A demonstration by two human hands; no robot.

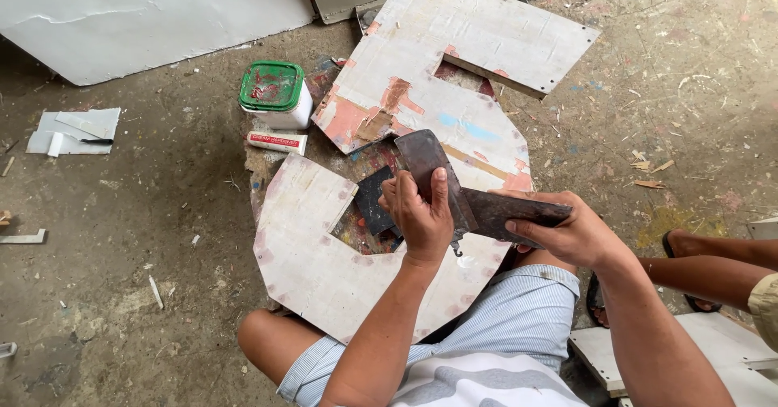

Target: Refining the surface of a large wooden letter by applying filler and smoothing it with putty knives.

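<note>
The left hand grips one putty knife, the right hand clasps another putty knife crossed at 3 o'clock, over the partly patched white board

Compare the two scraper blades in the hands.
The left hand holds the upright scraper blade, pointing away from the person; the right hand holds the sideways scraper blade, lying level. The upright one shows its broad face; the sideways one looks narrower. Both are dark, stained, and meet between the hands.
</note>
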